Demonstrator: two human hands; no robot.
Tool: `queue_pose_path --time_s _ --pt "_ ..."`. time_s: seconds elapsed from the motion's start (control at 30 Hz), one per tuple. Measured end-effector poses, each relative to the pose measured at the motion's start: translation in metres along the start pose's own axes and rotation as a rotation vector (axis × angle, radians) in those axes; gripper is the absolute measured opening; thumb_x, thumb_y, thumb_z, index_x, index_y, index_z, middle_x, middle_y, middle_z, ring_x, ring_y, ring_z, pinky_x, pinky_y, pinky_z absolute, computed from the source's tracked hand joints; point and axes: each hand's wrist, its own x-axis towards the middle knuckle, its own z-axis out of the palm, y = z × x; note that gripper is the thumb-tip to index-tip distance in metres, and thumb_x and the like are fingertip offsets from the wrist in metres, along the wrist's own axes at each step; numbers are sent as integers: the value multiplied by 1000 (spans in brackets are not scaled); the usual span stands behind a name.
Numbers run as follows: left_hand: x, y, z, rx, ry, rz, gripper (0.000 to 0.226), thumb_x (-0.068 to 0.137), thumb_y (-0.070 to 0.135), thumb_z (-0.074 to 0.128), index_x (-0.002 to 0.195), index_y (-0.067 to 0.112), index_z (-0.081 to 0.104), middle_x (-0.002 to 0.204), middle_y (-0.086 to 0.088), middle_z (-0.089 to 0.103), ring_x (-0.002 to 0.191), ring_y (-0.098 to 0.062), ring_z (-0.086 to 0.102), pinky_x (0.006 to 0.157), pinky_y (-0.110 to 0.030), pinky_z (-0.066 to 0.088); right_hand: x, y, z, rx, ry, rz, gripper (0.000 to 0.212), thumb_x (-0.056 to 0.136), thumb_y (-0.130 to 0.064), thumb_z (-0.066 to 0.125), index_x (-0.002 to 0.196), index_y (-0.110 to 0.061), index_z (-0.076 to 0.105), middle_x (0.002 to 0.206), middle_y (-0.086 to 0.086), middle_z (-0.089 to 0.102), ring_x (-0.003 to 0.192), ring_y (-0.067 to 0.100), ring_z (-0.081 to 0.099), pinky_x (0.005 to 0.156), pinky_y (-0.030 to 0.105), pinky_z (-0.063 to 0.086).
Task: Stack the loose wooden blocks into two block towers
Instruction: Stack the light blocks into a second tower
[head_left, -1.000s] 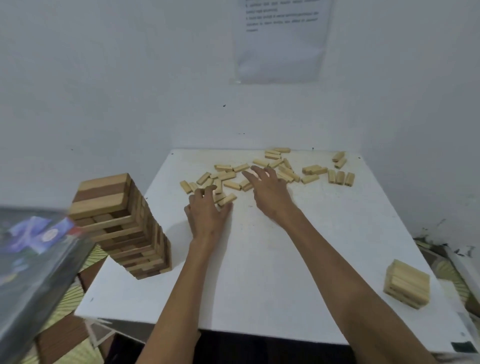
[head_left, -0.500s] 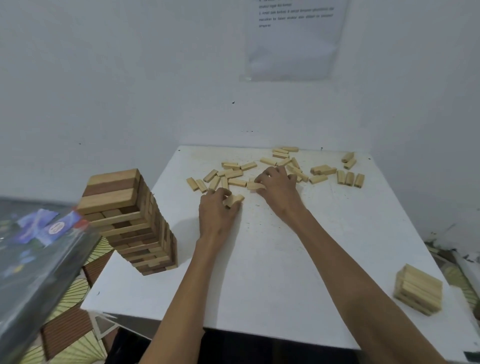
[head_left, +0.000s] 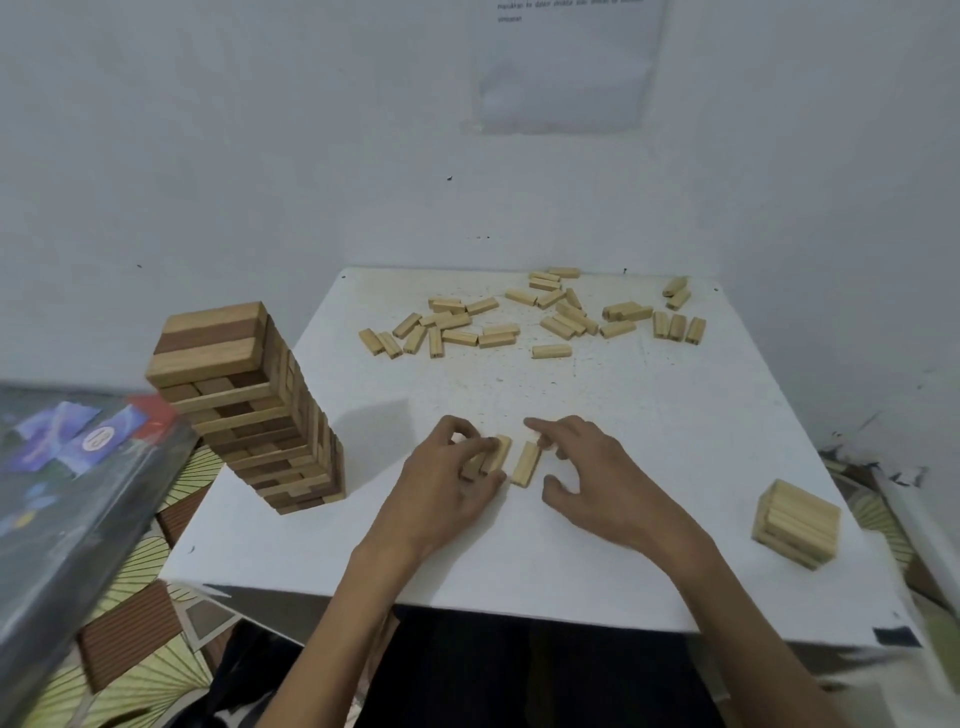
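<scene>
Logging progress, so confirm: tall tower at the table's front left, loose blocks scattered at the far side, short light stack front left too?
No. The head view shows the short light stack at the front right of the table, not left. The tall tower at front left and the loose blocks scattered at the far side are as stated.

One tall tower (head_left: 249, 400) and one short stack (head_left: 797, 525) stood on the single worktop (head_left: 571, 571). Roughly thirty loose blocks (head_left: 551, 351) lay scattered at the far side, with at least three nearer blocks (head_left: 525, 464) apart from them.
</scene>
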Motion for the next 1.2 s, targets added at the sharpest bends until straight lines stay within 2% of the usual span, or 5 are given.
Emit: queue_pose_path --time_s 0.33,0.53,0.7,1.0,1.2 --pt "11 13 -5 -36 -239 146 47 83 28 79 128 16 68 146 11 47 84 -1 61 83 -17 51 -2 11 0 33 -84 30 66 88 -51 72 147 -34 50 111 -21 50 110 1 37 104 27 34" --pt "16 10 -11 -163 -293 133 44 82 23 85 123 20 69 119 11 65 93 -10 65 84 -30 57 1 13 -6 71 -109 40 59 83 -48 79 137 -35 57 101 -21 57 100 -1 44 82 17 36" --pt "10 17 -9 -191 -274 106 47 78 26 89 121 27 68 102 10 68 88 -9 64 82 -30 56 -8 13 -6 69 -88 11 51 79 -54 81 124 -42 61 97 -20 58 100 4 48 84 22 43" --pt "-8 14 -4 7 -209 186 79 74 61 80 144 35 51 127 21 40 103 0 49 85 -13 41 -28 12 -2 21 -61 -34 70 75 -68 76 136 -40 54 113 -25 46 116 -2 43 95 17 37" --pt "-8 2 -10 153 -185 147 82 68 83 63 138 42 53 104 23 51 102 -4 41 87 -29 34 -30 22 -12 1 -96 -2 82 72 -70 78 143 -43 48 116 -27 44 122 -3 38 99 18 35"
